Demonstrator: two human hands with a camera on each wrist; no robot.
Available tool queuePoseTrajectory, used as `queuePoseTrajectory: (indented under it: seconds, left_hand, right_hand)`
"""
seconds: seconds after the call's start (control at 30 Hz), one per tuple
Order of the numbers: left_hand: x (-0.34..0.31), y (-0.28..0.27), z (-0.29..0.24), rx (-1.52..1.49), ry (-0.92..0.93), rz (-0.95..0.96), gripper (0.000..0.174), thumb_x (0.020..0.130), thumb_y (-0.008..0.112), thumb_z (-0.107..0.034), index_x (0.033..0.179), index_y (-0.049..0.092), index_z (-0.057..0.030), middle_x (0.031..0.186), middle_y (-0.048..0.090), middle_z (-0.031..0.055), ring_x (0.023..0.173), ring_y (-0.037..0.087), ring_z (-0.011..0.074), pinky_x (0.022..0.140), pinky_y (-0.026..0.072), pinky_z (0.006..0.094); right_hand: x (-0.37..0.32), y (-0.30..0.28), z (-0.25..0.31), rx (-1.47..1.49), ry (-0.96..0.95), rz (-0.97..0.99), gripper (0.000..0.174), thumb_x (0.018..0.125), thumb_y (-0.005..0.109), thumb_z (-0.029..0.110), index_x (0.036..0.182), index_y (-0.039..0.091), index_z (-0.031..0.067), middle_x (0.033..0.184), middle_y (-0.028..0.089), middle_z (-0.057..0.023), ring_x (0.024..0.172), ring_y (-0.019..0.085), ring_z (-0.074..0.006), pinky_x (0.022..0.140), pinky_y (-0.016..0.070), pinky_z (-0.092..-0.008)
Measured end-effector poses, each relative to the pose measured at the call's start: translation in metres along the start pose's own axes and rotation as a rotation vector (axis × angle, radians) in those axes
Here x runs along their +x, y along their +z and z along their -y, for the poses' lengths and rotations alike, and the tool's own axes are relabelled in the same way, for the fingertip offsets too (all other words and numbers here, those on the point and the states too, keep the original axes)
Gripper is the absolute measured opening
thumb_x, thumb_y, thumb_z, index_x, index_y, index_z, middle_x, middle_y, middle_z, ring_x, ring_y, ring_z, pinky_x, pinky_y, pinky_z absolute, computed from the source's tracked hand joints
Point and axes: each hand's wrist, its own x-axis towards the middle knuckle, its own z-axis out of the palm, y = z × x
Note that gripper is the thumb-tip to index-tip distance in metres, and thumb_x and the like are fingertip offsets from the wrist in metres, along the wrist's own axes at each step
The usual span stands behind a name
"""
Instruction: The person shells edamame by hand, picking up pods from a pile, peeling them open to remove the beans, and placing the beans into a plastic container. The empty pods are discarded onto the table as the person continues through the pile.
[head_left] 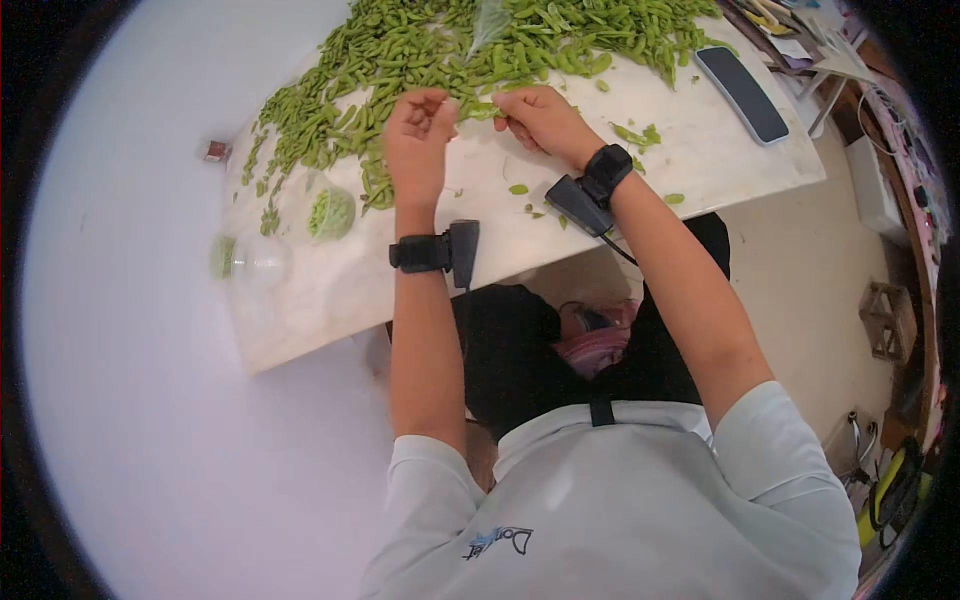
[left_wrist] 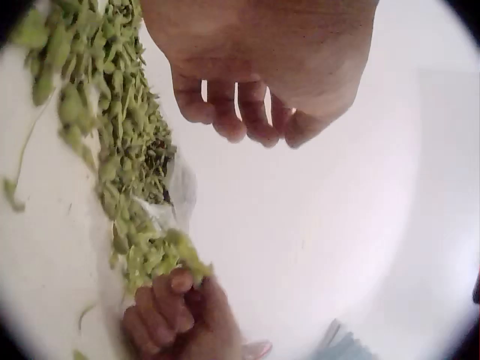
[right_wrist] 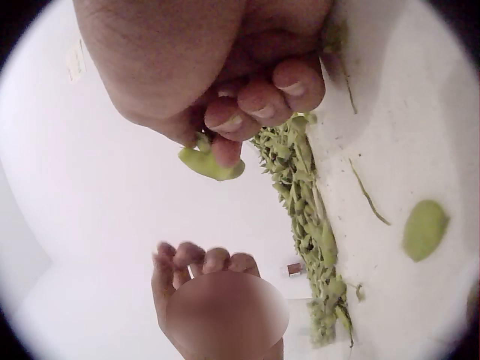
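Observation:
The right hand (head_left: 545,120) pinches a green pod (right_wrist: 210,163) between thumb and index finger, its other fingers curled in. To its left, the left hand (head_left: 418,145) is raised with loosely bent fingers, and nothing shows in them; small gaps separate these fingers in the left wrist view. The hands are apart, over the near edge of a large heap of green pods (head_left: 400,60). A clear cup of shelled green beans (head_left: 331,213) stands on the white table (head_left: 310,300), left of the left wrist.
A clear container (head_left: 255,260) is at the table's left edge. A phone (head_left: 743,93) lies at the right. Clear plastic (head_left: 488,28) is on the heap. Loose pods and bits (head_left: 640,135) lie right of the right hand. Beyond the table's right side is a wooden crate (head_left: 886,320).

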Motion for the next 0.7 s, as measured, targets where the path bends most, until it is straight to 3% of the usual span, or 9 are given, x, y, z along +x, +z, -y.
queuePoseTrajectory:
  seconds: [0.17,0.37,0.53,0.63,0.7]
  left_hand:
    - [-0.001,0.017,0.010,0.092,-0.135,0.148,0.013,0.083,0.064,-0.007,0.093,0.057,-0.0006,0.080,0.058,0.0012,0.069,0.053,0.0067,0.062,0.0431,0.0197]
    - [-0.003,0.016,0.024,-0.044,-0.125,0.152,0.019,0.078,0.066,0.003,0.094,0.057,0.0018,0.083,0.061,0.0038,0.075,0.056,0.0086,0.067,0.0458,0.0193]
    - [-0.008,0.017,0.038,-0.146,-0.123,0.114,0.023,0.074,0.070,0.003,0.093,0.057,0.0013,0.083,0.061,0.0039,0.073,0.056,0.0087,0.064,0.0464,0.0197]
    - [-0.010,0.016,0.042,-0.161,-0.130,0.105,0.023,0.074,0.071,0.000,0.092,0.058,0.0002,0.082,0.060,0.0033,0.071,0.056,0.0083,0.062,0.0460,0.0198]
    - [-0.011,0.014,0.042,-0.146,-0.140,0.098,0.022,0.074,0.072,-0.002,0.091,0.058,-0.0007,0.081,0.060,0.0028,0.070,0.056,0.0079,0.059,0.0454,0.0196]
  right_hand:
    - [-0.002,0.000,0.002,-0.027,-0.020,-0.015,0.040,0.092,0.050,0.036,0.067,0.054,0.0049,0.046,0.041,0.0032,0.039,0.036,-0.0054,0.039,0.0272,-0.0218]
    - [0.004,-0.001,-0.005,-0.104,-0.083,-0.012,0.040,0.092,0.051,0.035,0.066,0.053,0.0049,0.046,0.040,0.0028,0.040,0.035,-0.0056,0.039,0.0274,-0.0225]
    - [0.003,0.000,-0.004,-0.240,-0.218,-0.046,0.040,0.093,0.050,0.034,0.070,0.058,0.0024,0.048,0.041,0.0027,0.042,0.035,-0.0054,0.040,0.0274,-0.0228]
    - [0.004,-0.002,-0.004,-0.371,-0.203,-0.050,0.040,0.090,0.049,0.036,0.086,0.065,0.0000,0.060,0.058,-0.0113,0.054,0.050,-0.0188,0.053,0.0410,-0.0328]
    - [0.003,0.000,-0.004,-0.354,-0.226,-0.037,0.041,0.090,0.049,0.036,0.084,0.064,-0.0007,0.059,0.057,-0.0109,0.053,0.049,-0.0181,0.053,0.0407,-0.0323]
